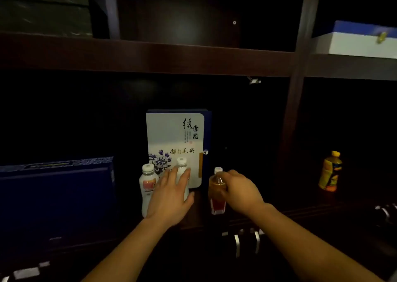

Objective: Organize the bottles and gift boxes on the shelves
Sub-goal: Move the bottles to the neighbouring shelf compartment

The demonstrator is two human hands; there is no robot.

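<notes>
White plastic shows on two milky bottles standing upright, caps up, on the dark wooden shelf (197, 208) in front of a gift box. The left hand (171, 198) lies spread against the second white bottle (182, 170), fingers loose around its body rather than clenched; the first white bottle (147, 187) stands just beside it to the left, untouched. The right hand (240, 187) grasps an amber tea bottle (217, 195) near its shoulder, fingers curled round it; this bottle also stands vertical, white cap on top. A fourth bottle, yellow and orange (330, 172), stands upright well apart on the right, past the shelf post.

Gift boxes number four in view. The white-and-blue tea box (175, 135) stands on end behind the bottles, long axis vertical, printed face toward the camera. A dark blue box (55, 191) lies flat at left, long axis sideways. A white box with blue lid (363, 41) lies flat on the upper shelf at right. A dark green box (43, 9) lies at upper left.
</notes>
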